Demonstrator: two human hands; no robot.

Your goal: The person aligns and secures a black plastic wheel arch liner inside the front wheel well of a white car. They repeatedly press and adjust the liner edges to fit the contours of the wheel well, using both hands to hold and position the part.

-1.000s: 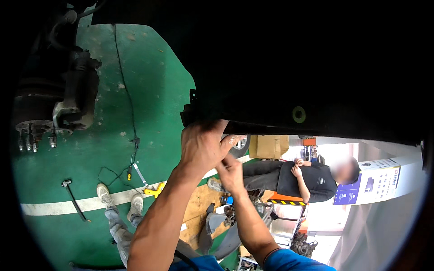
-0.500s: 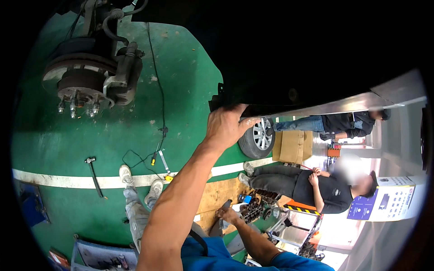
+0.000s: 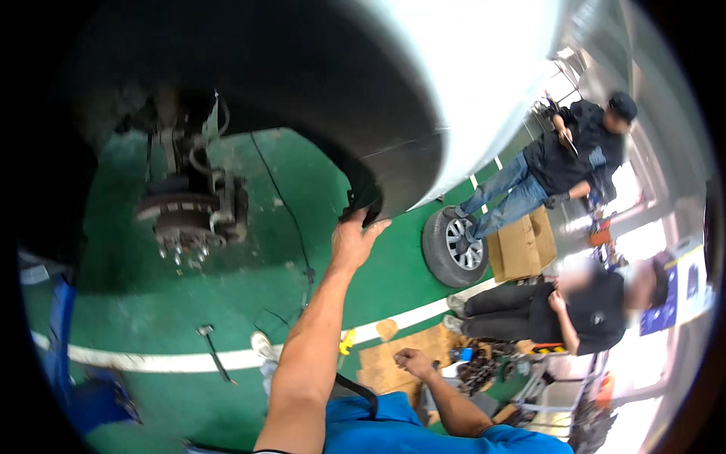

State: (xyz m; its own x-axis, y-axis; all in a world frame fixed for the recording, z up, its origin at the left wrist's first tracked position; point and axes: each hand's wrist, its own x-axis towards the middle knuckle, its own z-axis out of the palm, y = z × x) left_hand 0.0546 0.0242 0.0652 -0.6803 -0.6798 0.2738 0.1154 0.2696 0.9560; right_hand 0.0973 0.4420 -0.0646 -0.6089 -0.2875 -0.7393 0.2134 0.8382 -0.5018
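Above me is the car's fender [image 3: 412,163], pale on its outer side and dark around the wheel arch. My left hand [image 3: 351,246] grips its lower corner, the fingers curled behind the edge and the thumb on the outer side. In the open wheel arch hangs a rusty brake disc [image 3: 175,204] with bare wheel studs and a caliper. My right hand [image 3: 413,365] is low in front of my body with curled fingers. A small dark end shows beside it, but I cannot make out what it belongs to.
A hammer [image 3: 215,354] and a yellow tool [image 3: 346,342] lie on the green floor. A removed wheel [image 3: 456,248] lies near a cardboard box [image 3: 522,246]. Two people stand at the right. Metal parts [image 3: 478,371] sit by a wooden board [image 3: 382,367]; a blue lift post [image 3: 60,325] is left.
My view has shifted, and more of the fender's pale outer side shows. My left hand stays at its edge. The right hand has turned, and its dark object is now mostly hidden.
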